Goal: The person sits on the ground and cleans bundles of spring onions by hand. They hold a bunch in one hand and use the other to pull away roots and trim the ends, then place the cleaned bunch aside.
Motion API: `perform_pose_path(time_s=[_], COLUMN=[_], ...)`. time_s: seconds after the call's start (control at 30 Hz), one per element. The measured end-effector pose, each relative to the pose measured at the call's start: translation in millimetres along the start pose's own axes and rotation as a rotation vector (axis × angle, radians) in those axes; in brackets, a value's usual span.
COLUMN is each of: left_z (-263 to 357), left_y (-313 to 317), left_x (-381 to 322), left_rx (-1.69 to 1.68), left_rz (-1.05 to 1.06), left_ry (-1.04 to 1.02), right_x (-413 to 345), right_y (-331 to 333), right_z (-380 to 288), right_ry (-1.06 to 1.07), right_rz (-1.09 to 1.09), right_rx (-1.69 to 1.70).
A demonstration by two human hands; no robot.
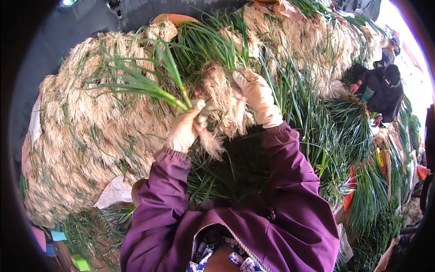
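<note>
My gloved left hand [185,125] grips a few green onions [149,90] near their bulb ends. Their green leaves spread up and to the left, while the pale roots [211,144] hang toward my lap. Over at the right, my gloved right hand [256,97] has its fingers curled around stalks at the side of a rooted onion bunch [219,98]. That bunch shows reddish bulbs and a thick beard of roots. Behind it lies a heap of green leaves [204,40].
A large stack of onions [98,112], roots outward, fills the left side; another root-covered stack [299,40] stands at the back right. Loose leafy onions [306,132] lie to my right. A person in dark clothing [384,88] handles onions there. A pale sack piece [115,192] lies near my left elbow.
</note>
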State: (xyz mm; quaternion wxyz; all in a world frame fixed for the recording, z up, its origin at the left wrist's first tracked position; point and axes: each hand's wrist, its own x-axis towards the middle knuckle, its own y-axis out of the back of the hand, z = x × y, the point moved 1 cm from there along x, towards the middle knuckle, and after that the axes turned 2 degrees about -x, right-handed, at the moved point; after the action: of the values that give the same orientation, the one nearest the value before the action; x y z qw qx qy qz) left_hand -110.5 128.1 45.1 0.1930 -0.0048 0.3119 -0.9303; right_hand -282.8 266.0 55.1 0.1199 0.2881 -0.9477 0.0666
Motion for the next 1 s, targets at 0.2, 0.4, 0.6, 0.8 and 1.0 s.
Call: perform_pose_path(time_s=[0.2, 0.4, 0.6, 0.8, 1.0], left_z=[-18.3, 5.5, 4.4, -5.5, -16.2], left_y=[-32.1, -18.1, 2.8, 41.7, 57.6], left_x=[29.6, -32.0, -67.3, -52.7, -61.6], left_rx=[0.174, 0.260, 0.113, 0.015, -0.005], left_rz=[-0.034, -0.017, 0.126, 0.191, 0.255], left_ry=[-0.040, -0.167, -0.146, -0.116, -0.039], right_x=[-30.0, 7.7, 67.2, 78.9, 27.1], right_y=[-4.5, 120.3, 85.2, 44.0, -29.7], right_z=[-13.6, 18.2, 87.6, 49.2, -36.6], right_ry=[0.383, 0.093, 0.153, 0.420, 0.705], right_rz=[0.048, 0.559, 0.299, 0.298, 0.076], right_rx=[-0.350, -1.100, -1.051, -0.921, -1.127])
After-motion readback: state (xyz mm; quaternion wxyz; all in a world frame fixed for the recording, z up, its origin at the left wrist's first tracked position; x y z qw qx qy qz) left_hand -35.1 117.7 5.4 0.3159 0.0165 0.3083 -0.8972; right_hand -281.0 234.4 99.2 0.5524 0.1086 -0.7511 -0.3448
